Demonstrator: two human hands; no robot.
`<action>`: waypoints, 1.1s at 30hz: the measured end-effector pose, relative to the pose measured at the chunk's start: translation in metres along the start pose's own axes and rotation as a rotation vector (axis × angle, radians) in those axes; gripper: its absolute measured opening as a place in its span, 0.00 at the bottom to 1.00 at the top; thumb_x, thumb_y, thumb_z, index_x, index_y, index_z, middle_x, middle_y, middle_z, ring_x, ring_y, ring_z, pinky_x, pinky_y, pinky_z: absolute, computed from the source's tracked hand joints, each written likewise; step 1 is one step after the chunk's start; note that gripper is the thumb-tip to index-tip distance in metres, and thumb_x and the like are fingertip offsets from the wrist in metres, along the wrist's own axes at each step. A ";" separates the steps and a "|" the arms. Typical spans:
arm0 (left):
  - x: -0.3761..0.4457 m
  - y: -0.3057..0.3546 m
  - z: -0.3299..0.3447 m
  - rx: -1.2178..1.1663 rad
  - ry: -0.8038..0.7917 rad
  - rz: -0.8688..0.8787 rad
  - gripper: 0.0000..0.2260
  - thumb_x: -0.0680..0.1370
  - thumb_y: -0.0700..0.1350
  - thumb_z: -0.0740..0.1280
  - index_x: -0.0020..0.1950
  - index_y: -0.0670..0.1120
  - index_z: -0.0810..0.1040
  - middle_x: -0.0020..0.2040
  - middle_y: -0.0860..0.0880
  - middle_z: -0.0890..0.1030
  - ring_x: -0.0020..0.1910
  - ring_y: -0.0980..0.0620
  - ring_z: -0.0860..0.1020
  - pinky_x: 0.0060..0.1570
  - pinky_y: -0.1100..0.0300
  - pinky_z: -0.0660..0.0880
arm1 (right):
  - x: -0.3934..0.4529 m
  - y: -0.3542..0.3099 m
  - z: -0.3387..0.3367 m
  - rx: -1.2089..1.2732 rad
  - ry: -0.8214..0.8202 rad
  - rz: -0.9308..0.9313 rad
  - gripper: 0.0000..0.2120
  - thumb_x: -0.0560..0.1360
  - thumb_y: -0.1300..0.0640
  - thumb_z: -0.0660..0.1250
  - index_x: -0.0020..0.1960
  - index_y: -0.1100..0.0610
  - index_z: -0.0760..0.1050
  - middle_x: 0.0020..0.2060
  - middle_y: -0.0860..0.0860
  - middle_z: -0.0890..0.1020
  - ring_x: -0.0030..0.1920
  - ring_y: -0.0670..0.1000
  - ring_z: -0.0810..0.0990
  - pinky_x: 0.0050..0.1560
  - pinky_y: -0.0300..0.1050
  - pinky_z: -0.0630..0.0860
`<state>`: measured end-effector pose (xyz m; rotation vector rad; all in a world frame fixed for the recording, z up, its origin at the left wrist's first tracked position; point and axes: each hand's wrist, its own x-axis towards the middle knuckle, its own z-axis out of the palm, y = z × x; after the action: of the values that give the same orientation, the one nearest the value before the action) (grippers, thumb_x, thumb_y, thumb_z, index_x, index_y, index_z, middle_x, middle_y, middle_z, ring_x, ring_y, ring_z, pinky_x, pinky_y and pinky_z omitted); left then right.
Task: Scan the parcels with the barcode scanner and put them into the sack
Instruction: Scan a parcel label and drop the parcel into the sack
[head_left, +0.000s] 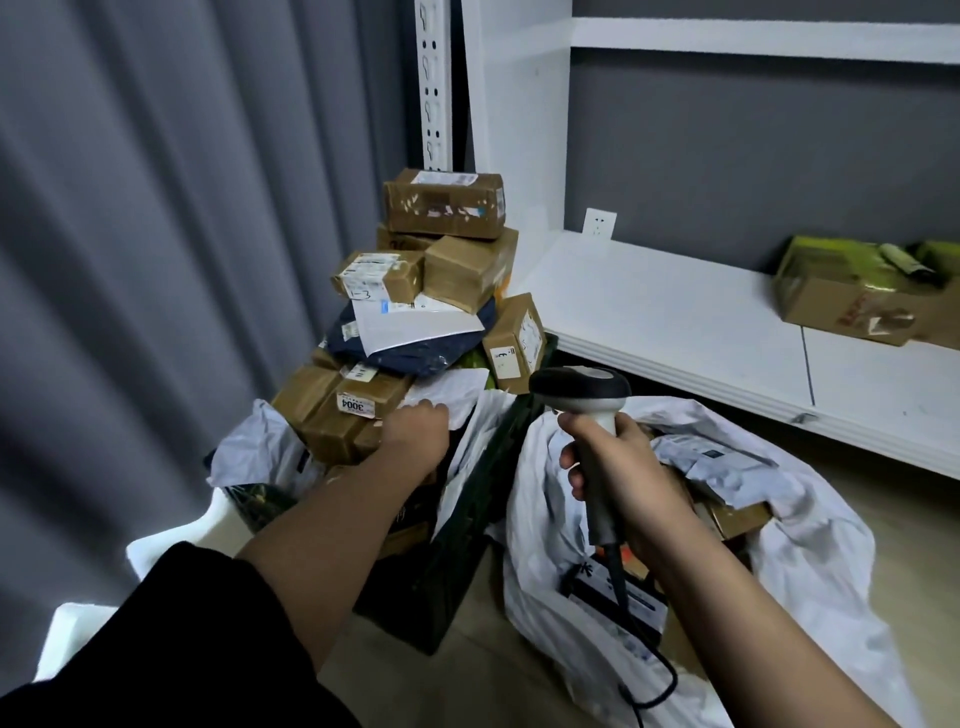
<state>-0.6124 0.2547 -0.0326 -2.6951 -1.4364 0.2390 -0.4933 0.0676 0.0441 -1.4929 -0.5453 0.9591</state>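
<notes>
Left hand (415, 428) fingers hidden under white parcel (451, 391); crate (457, 525) mostly buried.

Grey curtain (156, 234) left of the left hand, white slotted upright (435, 83) beyond it, white shelf (701, 322) beyond the right hand, wall socket (599, 222) above, torn carton (852, 296) with possibly green packaging far right.

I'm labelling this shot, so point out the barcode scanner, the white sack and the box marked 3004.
barcode scanner (582, 387): head view, on its dark head.
white sack (810, 561): head view, on the bare cloth of its right side.
box marked 3004 (374, 392): head view, on its brown top beside the label.
</notes>
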 end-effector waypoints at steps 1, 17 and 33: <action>-0.001 0.000 -0.005 0.028 0.042 -0.002 0.16 0.81 0.40 0.55 0.67 0.45 0.71 0.64 0.44 0.75 0.62 0.44 0.76 0.55 0.53 0.73 | -0.001 0.000 0.000 0.011 -0.003 -0.008 0.10 0.78 0.57 0.66 0.55 0.60 0.69 0.29 0.54 0.76 0.24 0.49 0.68 0.26 0.40 0.66; -0.117 0.045 -0.116 -2.050 0.008 -0.082 0.10 0.82 0.37 0.58 0.59 0.49 0.72 0.50 0.51 0.81 0.47 0.53 0.81 0.38 0.60 0.82 | -0.019 0.003 -0.024 0.418 0.201 -0.166 0.20 0.74 0.60 0.73 0.61 0.60 0.70 0.34 0.52 0.75 0.28 0.46 0.73 0.31 0.41 0.73; -0.096 0.072 -0.093 -1.666 -0.070 0.079 0.05 0.80 0.39 0.64 0.50 0.48 0.78 0.46 0.49 0.83 0.39 0.58 0.82 0.38 0.65 0.79 | -0.030 -0.026 -0.068 -0.016 0.335 -0.311 0.09 0.75 0.63 0.70 0.52 0.57 0.72 0.34 0.52 0.77 0.32 0.47 0.74 0.31 0.36 0.72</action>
<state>-0.5895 0.1353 0.0584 -3.7411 -2.0237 -1.5688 -0.4492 0.0085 0.0730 -1.4897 -0.5210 0.4527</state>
